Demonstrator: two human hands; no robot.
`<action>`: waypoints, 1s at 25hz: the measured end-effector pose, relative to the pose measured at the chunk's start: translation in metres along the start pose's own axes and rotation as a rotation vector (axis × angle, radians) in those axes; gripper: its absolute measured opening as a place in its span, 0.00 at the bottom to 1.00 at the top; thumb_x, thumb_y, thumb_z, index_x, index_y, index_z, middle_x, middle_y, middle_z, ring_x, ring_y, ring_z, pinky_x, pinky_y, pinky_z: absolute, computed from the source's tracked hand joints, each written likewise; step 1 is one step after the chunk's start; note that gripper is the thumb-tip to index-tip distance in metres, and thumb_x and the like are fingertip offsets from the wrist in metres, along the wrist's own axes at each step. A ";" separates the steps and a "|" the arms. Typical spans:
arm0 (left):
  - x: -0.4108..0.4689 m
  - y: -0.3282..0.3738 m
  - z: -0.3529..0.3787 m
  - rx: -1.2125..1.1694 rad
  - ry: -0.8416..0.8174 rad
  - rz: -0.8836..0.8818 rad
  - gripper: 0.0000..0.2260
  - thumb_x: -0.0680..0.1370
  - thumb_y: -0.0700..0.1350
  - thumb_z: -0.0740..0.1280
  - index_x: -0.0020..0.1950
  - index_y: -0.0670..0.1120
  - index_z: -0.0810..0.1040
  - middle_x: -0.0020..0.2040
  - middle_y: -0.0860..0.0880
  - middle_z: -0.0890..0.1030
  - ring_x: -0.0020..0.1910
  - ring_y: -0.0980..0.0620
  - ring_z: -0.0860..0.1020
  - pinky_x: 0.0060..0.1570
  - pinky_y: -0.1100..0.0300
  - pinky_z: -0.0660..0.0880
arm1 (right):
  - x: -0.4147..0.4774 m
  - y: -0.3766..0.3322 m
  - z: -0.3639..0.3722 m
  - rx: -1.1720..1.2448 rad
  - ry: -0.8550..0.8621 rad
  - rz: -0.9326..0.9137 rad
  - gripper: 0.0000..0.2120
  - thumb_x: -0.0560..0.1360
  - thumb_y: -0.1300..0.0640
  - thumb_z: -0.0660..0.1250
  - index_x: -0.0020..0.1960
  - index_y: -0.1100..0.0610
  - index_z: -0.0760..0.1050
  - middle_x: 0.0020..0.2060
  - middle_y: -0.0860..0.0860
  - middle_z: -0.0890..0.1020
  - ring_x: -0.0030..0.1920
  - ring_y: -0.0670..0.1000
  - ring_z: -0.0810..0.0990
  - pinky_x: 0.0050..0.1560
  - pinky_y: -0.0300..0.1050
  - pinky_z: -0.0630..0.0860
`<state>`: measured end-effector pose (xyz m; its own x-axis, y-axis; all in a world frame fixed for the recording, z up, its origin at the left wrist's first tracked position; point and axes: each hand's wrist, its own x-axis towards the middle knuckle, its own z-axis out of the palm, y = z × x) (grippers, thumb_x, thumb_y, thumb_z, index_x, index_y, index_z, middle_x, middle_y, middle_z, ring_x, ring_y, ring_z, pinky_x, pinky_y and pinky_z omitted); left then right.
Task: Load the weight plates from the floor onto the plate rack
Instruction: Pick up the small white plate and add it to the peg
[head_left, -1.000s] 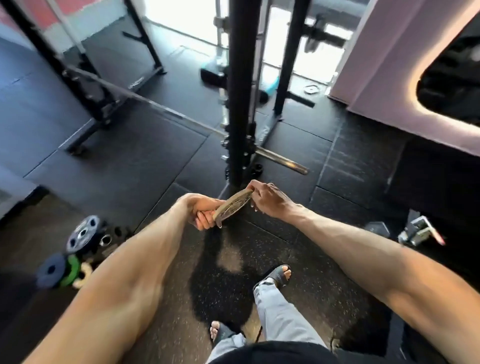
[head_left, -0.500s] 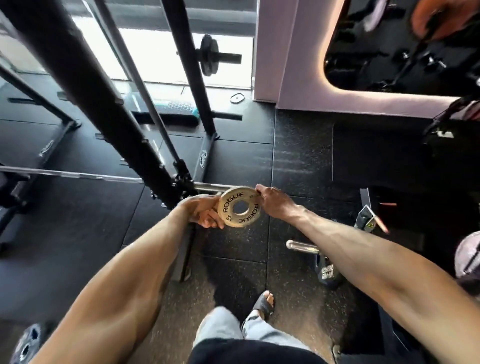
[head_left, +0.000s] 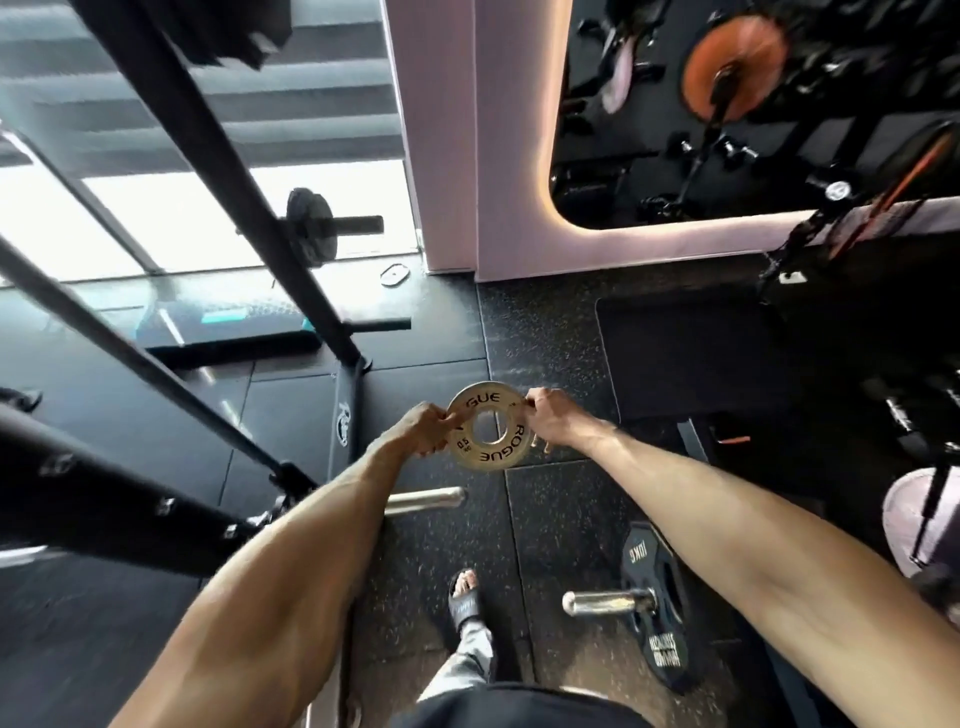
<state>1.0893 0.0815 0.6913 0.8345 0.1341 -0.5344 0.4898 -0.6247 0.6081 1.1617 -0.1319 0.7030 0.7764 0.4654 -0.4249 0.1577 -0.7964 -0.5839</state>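
Lettering in black, ROGUE twice and a 0.5 mark, rings the small pale-gold weight plate (head_left: 511, 441). It has a wide round hole and is held in the air above the floor, mid-view. The left hand (head_left: 421, 428) pinches its left edge, thumb over the face, and the right hand (head_left: 556, 423) curls round its right edge.

On the left slant the black rack uprights (head_left: 223, 171), with a bright window (head_left: 197, 208) far behind. The floor (head_left: 550, 509) is black speckled rubber tile. A chrome bar end (head_left: 426, 500) shows just under the left forearm. Far and right of centre, a pink wall (head_left: 509, 156) frames a mirror. Near right, a black 10KG plate (head_left: 660, 649) sits on a chrome sleeve (head_left: 608, 603).

A second earlier the weight plate showed mostly its edge; now its printed face is turned to the camera.
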 end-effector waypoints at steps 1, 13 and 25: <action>0.018 0.011 -0.011 0.026 -0.003 0.023 0.24 0.80 0.63 0.61 0.34 0.46 0.76 0.26 0.49 0.73 0.23 0.51 0.70 0.24 0.63 0.67 | 0.009 -0.003 -0.012 0.056 0.016 0.040 0.14 0.82 0.48 0.59 0.51 0.59 0.76 0.45 0.56 0.83 0.37 0.53 0.82 0.35 0.47 0.78; 0.191 0.091 -0.079 -0.004 -0.110 0.108 0.21 0.83 0.55 0.60 0.45 0.39 0.81 0.33 0.45 0.83 0.23 0.55 0.80 0.24 0.63 0.74 | 0.169 0.009 -0.119 0.163 0.063 0.090 0.19 0.82 0.46 0.60 0.49 0.63 0.76 0.34 0.60 0.85 0.32 0.59 0.86 0.32 0.56 0.83; 0.334 0.114 -0.171 -0.186 0.163 -0.156 0.18 0.82 0.52 0.64 0.53 0.36 0.81 0.42 0.34 0.85 0.26 0.50 0.81 0.23 0.64 0.74 | 0.413 -0.038 -0.208 -0.045 -0.226 -0.100 0.14 0.82 0.48 0.61 0.49 0.58 0.75 0.41 0.57 0.84 0.39 0.58 0.85 0.43 0.58 0.84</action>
<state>1.4673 0.1867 0.6828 0.7675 0.3485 -0.5380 0.6408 -0.4369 0.6313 1.6029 0.0099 0.6938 0.6003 0.6132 -0.5135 0.2579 -0.7562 -0.6014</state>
